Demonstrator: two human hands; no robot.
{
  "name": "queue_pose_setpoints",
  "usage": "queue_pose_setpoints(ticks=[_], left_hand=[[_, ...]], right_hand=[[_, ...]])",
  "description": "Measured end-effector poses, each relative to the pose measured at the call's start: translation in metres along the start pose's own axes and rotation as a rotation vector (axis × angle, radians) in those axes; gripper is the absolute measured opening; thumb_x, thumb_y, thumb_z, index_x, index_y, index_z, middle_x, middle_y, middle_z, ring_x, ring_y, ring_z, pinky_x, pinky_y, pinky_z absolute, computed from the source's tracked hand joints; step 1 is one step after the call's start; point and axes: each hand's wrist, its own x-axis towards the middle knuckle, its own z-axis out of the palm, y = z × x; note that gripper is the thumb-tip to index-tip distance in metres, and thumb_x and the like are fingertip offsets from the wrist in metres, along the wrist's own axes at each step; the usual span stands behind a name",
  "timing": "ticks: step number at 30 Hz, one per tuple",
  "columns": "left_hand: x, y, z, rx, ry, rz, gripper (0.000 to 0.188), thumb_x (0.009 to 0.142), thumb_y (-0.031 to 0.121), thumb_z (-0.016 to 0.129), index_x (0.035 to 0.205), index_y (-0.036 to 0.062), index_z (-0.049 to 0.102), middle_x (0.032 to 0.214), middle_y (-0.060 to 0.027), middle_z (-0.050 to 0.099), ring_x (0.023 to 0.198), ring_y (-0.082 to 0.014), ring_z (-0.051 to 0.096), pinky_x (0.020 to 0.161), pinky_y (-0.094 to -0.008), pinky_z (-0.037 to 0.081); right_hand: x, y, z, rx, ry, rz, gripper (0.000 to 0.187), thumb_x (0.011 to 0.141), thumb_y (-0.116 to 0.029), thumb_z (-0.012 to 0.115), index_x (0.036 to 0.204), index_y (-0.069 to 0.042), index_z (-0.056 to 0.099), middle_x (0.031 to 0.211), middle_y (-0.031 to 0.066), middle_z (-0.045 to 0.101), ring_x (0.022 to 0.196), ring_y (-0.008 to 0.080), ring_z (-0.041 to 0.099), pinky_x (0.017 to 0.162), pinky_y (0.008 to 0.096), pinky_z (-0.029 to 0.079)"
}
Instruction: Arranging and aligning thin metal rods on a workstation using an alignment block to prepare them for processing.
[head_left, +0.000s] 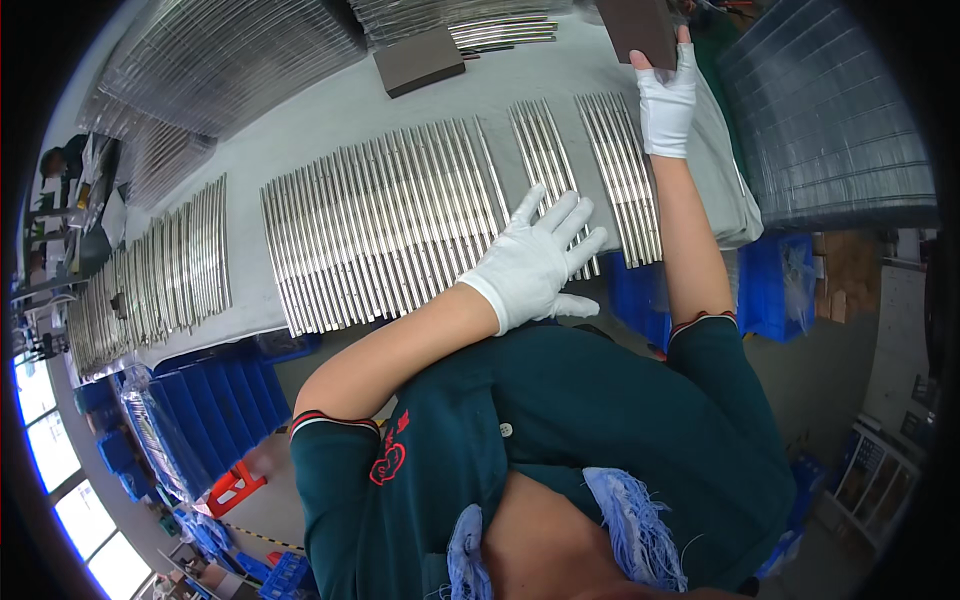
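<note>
My left hand (530, 262) flat, fingers spread on metal rods (385, 225) mid-frame, my right hand (667, 100) gripping brown block (640, 30) at top.

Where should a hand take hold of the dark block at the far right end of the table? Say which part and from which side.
Take the dark block by its near short edge, coming from the person's side, likely thumb under and fingers on top. It is a flat slab lying on the table, and that edge faces the reaching right hand, which already touches it there.

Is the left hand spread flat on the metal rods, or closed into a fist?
Spread flat. The gloved left hand lies palm down, fingers fanned apart, on the metal rods.
</note>
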Motion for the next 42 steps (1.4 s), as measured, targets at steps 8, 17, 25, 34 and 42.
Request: queue_pose_setpoints(ticks=[8, 17, 25, 34, 42], left_hand=[[-0.047, -0.004, -0.021, 0.1, -0.058, -0.122, 0.085, 0.085, 0.068, 0.053, 0.143, 0.0064, 0.047, 0.147, -0.0214, 0.044, 0.14, -0.0342, 0.037, 0.116, -0.0611, 0.015], [-0.003, 0.004, 0.004, -0.179, 0.087, 0.007, 0.078, 0.09, 0.058, 0.055, 0.143, 0.0025, 0.042, 0.148, -0.0221, 0.041, 0.141, -0.0384, 0.034, 0.116, -0.0536, 0.023], [-0.073, -0.004, -0.025, 0.099, 0.059, -0.234, 0.087, 0.082, 0.065, 0.058, 0.143, 0.005, 0.045, 0.147, -0.0177, 0.044, 0.14, -0.0337, 0.038, 0.115, -0.0595, 0.021], [-0.073, -0.007, -0.014, 0.107, -0.036, -0.195, 0.091, 0.082, 0.07, 0.055, 0.147, 0.0083, 0.041, 0.151, -0.0186, 0.039, 0.142, -0.0387, 0.032, 0.116, -0.0595, 0.017], [-0.032, -0.001, 0.002, 0.048, -0.004, -0.068, 0.089, 0.083, 0.07, 0.055, 0.148, 0.0118, 0.04, 0.151, -0.0165, 0.04, 0.142, -0.0403, 0.031, 0.116, -0.0597, 0.017]], right_hand=[[0.0, -0.005, 0.003, -0.058, 0.009, -0.059, 0.077, 0.087, -0.007, 0.075, 0.152, -0.012, 0.033, 0.134, 0.01, 0.055, 0.115, 0.0183, 0.057, 0.099, 0.0305, 0.046], [-0.004, -0.024, 0.009, 0.011, -0.017, 0.053, 0.077, 0.088, -0.01, 0.075, 0.152, -0.011, 0.033, 0.134, 0.0116, 0.056, 0.116, 0.019, 0.057, 0.102, 0.0308, 0.044], [-0.002, -0.024, 0.008, 0.004, -0.001, 0.059, 0.076, 0.088, -0.005, 0.074, 0.152, -0.008, 0.032, 0.132, 0.0111, 0.058, 0.113, 0.0184, 0.06, 0.099, 0.0301, 0.047], [-0.003, -0.023, 0.007, -0.012, -0.027, 0.079, 0.076, 0.088, -0.01, 0.074, 0.152, -0.011, 0.033, 0.136, 0.0108, 0.054, 0.119, 0.0199, 0.056, 0.103, 0.0308, 0.043], [-0.004, -0.02, 0.01, 0.034, -0.026, 0.062, 0.077, 0.088, -0.006, 0.073, 0.153, -0.011, 0.031, 0.139, 0.0108, 0.052, 0.121, 0.0194, 0.054, 0.105, 0.0315, 0.042]])
